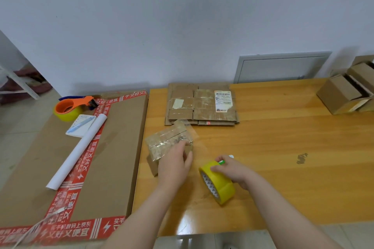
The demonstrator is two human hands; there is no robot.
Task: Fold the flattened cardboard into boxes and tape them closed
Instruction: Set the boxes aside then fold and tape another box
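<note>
Cardboard here is folded into a small box that sits on the wooden table near its left edge, in front of the stack of flattened cardboard. The stack bears a white shipping label with a barcode and print too small to read, and a pale blank sticker to its left. Red tape bordering the large carton beside the table carries white characters, among them "又好又便宜" and "买手机数码上京东".

The small box is brown and worn, its top shiny with crinkled clear tape, and a loose clear strip stands off its far right corner. The left hand holds the box, fingers bent over the top and thumb against the near right side. The right hand grips a yellow tape roll standing on edge just right of the box, fingers curled over its rim.

On the large carton lie an orange tape dispenser, a notepad with a blue pen on it, and a white paper roll.

Bare wood runs to the right of the hands, marked by one dark smudge, as far as the made-up boxes at the far right corner. The near table edge lies under the forearms.
</note>
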